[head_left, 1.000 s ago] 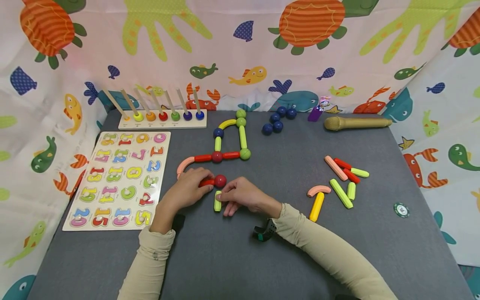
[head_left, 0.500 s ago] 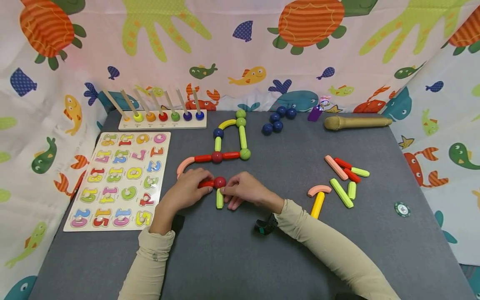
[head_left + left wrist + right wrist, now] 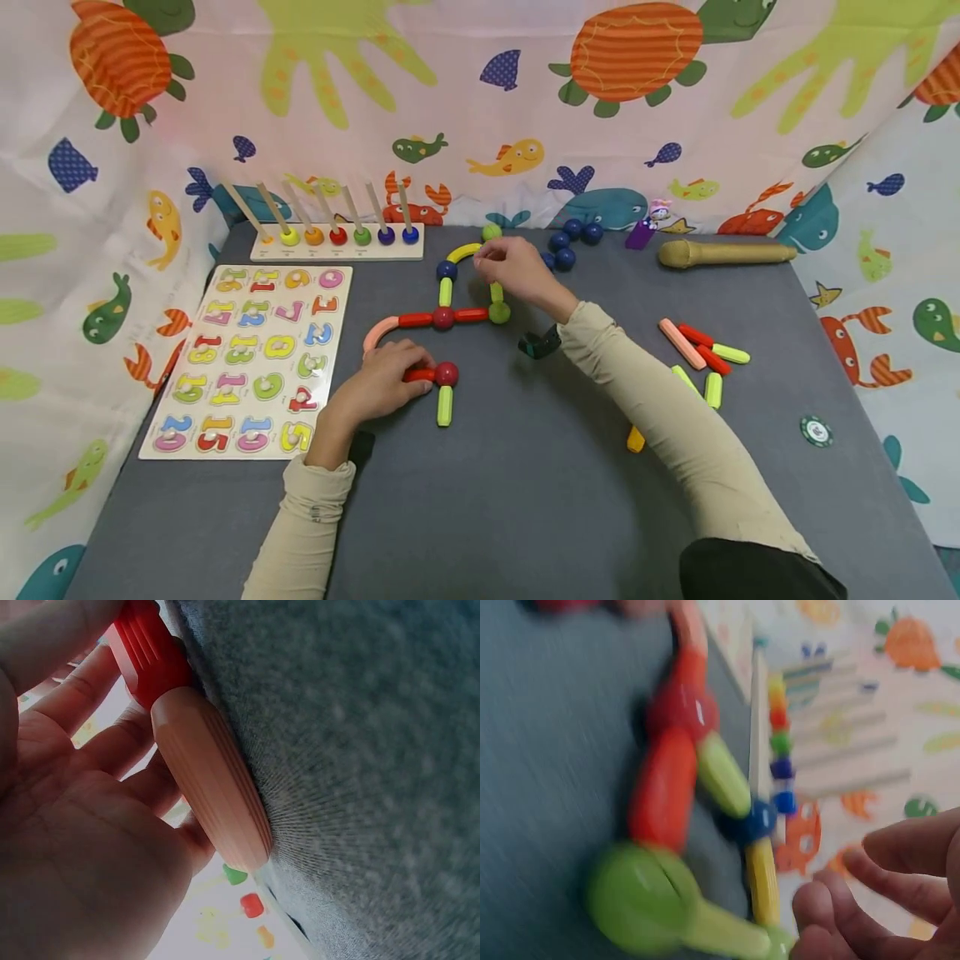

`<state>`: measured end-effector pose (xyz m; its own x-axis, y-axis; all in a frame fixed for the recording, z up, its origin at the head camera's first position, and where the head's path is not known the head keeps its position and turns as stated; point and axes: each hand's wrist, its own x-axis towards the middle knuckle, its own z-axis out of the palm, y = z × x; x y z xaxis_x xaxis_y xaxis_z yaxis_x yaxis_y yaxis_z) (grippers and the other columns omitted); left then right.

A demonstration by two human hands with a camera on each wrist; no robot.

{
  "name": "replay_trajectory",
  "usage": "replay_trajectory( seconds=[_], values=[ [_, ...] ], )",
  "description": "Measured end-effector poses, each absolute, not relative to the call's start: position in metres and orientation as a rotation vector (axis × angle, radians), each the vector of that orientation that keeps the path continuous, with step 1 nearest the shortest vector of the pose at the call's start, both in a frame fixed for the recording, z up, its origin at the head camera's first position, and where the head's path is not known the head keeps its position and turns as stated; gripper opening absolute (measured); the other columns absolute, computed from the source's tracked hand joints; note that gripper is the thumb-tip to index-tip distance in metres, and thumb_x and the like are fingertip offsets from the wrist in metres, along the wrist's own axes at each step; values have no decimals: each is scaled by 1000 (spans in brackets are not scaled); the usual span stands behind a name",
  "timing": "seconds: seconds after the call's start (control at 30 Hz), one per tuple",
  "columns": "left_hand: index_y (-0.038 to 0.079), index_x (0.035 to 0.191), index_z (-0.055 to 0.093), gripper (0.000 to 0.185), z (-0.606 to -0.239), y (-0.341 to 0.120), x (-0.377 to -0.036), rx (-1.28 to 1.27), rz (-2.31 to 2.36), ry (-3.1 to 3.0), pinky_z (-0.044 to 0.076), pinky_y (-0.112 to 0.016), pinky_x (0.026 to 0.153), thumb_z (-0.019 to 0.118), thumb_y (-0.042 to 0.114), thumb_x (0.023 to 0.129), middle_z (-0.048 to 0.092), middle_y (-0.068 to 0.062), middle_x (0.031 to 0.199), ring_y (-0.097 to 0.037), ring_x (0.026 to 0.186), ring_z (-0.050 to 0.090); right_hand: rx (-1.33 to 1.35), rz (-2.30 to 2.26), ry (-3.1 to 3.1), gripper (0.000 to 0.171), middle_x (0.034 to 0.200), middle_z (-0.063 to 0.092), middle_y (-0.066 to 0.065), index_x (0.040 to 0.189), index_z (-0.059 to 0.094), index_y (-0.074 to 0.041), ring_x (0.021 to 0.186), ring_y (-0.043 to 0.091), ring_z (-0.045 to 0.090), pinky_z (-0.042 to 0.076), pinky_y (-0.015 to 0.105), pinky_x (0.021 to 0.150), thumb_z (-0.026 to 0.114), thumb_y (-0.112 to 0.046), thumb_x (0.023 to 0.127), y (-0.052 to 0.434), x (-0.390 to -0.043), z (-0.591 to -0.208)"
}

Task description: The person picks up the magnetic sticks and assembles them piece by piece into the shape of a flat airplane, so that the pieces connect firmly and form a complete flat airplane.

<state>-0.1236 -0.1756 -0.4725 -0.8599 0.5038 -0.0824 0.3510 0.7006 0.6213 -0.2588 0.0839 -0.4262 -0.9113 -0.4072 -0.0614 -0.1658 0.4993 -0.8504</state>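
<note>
Right grip (image 3: 516, 268) sits at the far end of the stick-and-ball figure, its fingers curled down over the top green ball joint, where the curved yellow stick (image 3: 460, 250) meets the upright light-green stick (image 3: 496, 291). Whether the fingertips actually pinch that joint I cannot tell; the wrist view is blurred and shows loosely bent fingers (image 3: 900, 885) just beside the yellow stick. From this grip, the green stick runs straight back toward the person, ending at the green ball (image 3: 498, 312); the yellow arc bends away to its left toward the blue ball (image 3: 447, 270). A loose green ball (image 3: 491, 232) lies just beyond the knuckles.

Left grip (image 3: 382, 383) rests nearer the person, fingers wrapped on the short red stick (image 3: 417, 376), whose long axis runs crosswise; the red ball (image 3: 447, 373) touches that stick's right end, and a green stick (image 3: 445, 406) hangs from it toward the person. The pink curved stick (image 3: 214, 787) lies against the grey tabletop (image 3: 525, 483) beside this palm.
</note>
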Motion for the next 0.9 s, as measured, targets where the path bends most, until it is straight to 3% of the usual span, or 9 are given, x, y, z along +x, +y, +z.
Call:
replay_trajectory(
  seconds=[0.1,0.17,0.23,0.3,0.4,0.53,0.63,0.73,0.9],
  values=[
    [6,116,73,18,-475,-174,-123,686,903,2650,42,-57,101,77,13,100,66,-8,113,-28,106,58,-496,-1282,2618,28,114,73,20,127,74,-1,92,26,66,51,38,81,56,-13,109,88,-282,-427],
    [6,116,74,18,-475,-173,-123,684,911,2639,41,-57,101,77,13,100,66,-7,112,-28,107,58,-525,-1224,2675,31,108,71,20,129,74,-1,78,21,58,46,36,75,52,-9,109,91,-296,-429],
    [6,116,74,18,-476,-172,-123,681,913,2630,41,-56,101,77,13,100,66,-7,112,-28,107,57,-572,-1159,2718,33,90,66,17,131,73,-1,64,18,47,40,35,68,50,-6,108,93,-307,-431],
    [7,116,74,18,-476,-173,-123,673,916,2626,41,-55,100,77,13,100,66,-7,113,-29,108,57,-628,-1103,2744,35,75,55,12,133,72,2,60,17,37,36,34,67,50,-3,107,94,-317,-432],
    [7,117,74,19,-474,-174,-124,658,918,2627,40,-55,101,77,13,100,66,-7,114,-29,109,57,-681,-1024,2743,35,69,46,6,135,70,5,63,17,37,36,34,72,51,-5,108,89,-328,-430],
    [7,118,74,19,-473,-177,-125,646,912,2635,40,-54,100,77,14,100,66,-6,114,-29,109,56,-649,-914,2706,35,101,68,17,135,71,5,86,28,52,42,38,85,52,-10,109,80,-336,-428],
    [6,118,73,20,-472,-177,-125,640,909,2639,41,-54,100,77,14,100,66,-7,114,-29,108,56,-608,-845,2690,35,135,66,23,135,70,6,114,35,58,46,42,99,53,-11,110,74,-341,-432],
    [5,118,73,21,-472,-177,-125,631,908,2640,40,-57,103,77,15,100,66,-7,113,-29,110,57,-581,-821,2680,35,139,65,23,134,70,8,123,36,59,48,47,105,53,-12,111,71,-345,-438],
    [4,123,71,26,-472,-176,-123,622,925,2635,40,-57,104,76,15,101,66,-9,116,-28,110,57,-530,-873,2678,34,142,64,23,134,70,6,117,34,60,50,44,98,54,-11,110,70,-347,-445]
  ],
)
